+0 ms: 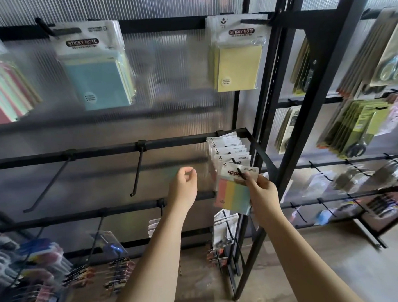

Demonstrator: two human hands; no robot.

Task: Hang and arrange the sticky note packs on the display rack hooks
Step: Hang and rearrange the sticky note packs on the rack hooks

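The right hand (261,189), at centre right of the frame, pinches a striped pack (233,192) at the tip of the loaded hook (237,169), seemingly mid-hanging; next it must slide back against the row. The left hand (183,185) hovers loosely curled, holding nothing, with 2 bare hooks (137,174) and open room leftward.

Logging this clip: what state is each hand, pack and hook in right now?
Right hand: pinches the striped pack.
Striped pack: at the hook tip, in front of the hung row.
Left hand: loosely curled, holding nothing.
Middle hook: bare.
Yellow pack: hanging.
Blue pack: hanging.
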